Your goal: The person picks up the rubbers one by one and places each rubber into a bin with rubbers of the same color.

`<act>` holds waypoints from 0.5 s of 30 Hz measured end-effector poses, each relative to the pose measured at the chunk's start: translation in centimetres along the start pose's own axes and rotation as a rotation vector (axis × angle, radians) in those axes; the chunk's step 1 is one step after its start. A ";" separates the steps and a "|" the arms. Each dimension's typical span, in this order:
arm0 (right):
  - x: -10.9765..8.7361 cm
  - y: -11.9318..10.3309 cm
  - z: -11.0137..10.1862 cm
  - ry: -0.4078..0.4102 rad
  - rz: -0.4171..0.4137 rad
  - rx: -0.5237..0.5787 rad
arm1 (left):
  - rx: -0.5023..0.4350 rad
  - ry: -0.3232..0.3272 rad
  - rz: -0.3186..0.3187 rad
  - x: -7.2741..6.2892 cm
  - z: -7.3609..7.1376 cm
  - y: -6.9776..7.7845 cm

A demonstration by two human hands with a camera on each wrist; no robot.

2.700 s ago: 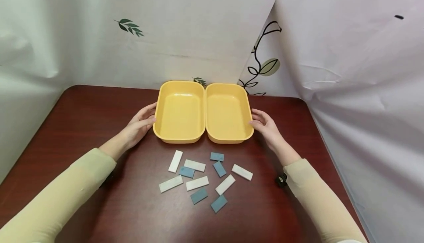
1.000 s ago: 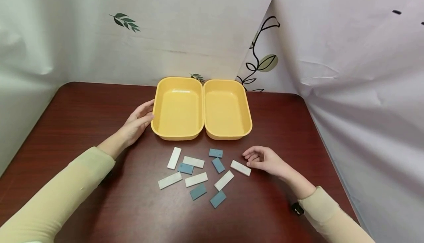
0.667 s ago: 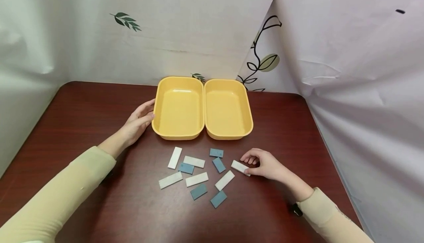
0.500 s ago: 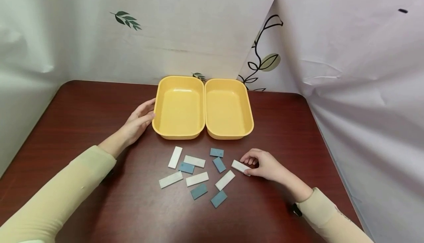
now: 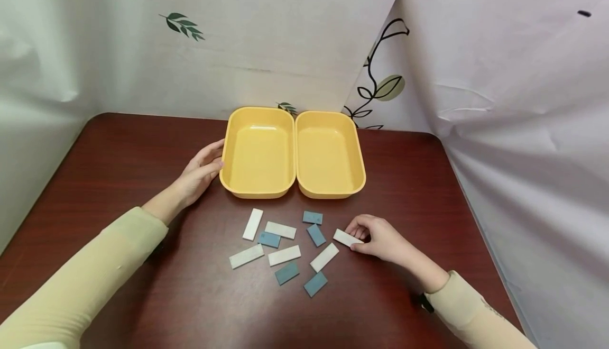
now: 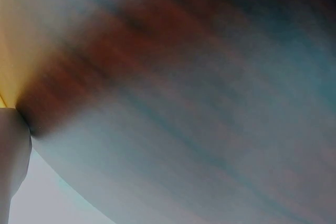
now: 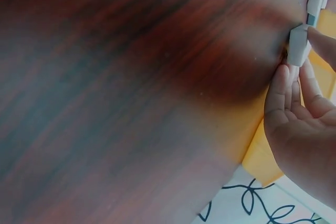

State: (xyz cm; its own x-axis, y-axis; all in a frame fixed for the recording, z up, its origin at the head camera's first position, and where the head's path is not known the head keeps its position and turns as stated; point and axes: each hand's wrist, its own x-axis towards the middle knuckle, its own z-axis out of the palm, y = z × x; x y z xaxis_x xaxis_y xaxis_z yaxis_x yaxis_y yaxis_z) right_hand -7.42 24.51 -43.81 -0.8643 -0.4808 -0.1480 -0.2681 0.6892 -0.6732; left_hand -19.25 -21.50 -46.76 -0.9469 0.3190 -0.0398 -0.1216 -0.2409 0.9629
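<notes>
on the table (image 5: 142,150), right fingers (image 5: 359,222) pinching a white tile (image 5: 344,237), left fingers (image 5: 207,153) seemingly relaxed against a yellow tray (image 5: 259,161)

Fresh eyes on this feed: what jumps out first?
The left yellow tray and right yellow tray, side by side near the far edge of the table, stand out first. In front of them lie scattered white tiles and blue tiles. At the scatter's right end, the right hand pinches the rightmost white tile.

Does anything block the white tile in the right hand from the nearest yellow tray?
Nothing visible does. Only tabletop lies between the white tile, pinched by the right hand, and the front wall of that yellow tray; blue tiles sit off to the left.
</notes>
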 end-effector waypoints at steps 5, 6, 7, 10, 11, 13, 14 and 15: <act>0.3 -0.2 -0.3 -0.022 0.014 0.024 | -0.008 0.002 0.013 0.0 0.1 -0.1; 0.4 -0.3 -0.3 -0.026 0.015 0.030 | -0.012 0.002 0.015 0.0 0.1 -0.1; 0.4 -0.3 -0.4 -0.033 0.020 0.037 | -0.017 0.002 0.017 0.0 0.1 -0.1; 0.6 -0.5 -0.6 -0.053 0.025 0.050 | -0.024 0.002 0.021 0.0 0.1 -0.1; 0.7 -0.6 -0.7 -0.061 0.026 0.048 | -0.025 0.002 0.022 0.0 0.1 -0.1; 0.9 -0.8 -0.9 -0.072 0.018 0.041 | -0.024 0.002 0.021 0.0 0.0 -0.1; 1.0 -1.0 -1.0 -0.074 0.013 0.031 | -0.023 0.002 0.019 0.0 0.0 -0.1; 1.1 -1.1 -1.2 -0.076 0.005 0.018 | -0.022 0.003 0.017 0.0 0.0 -0.1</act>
State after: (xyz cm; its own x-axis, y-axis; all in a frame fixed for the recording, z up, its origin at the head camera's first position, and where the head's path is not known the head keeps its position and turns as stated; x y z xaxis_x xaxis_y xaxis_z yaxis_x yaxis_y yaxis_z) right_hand -8.60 23.85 -42.38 -0.8305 -0.5176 -0.2060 -0.2552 0.6821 -0.6853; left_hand -19.20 -21.46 -46.83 -0.9498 0.3121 -0.0237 -0.1115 -0.2664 0.9574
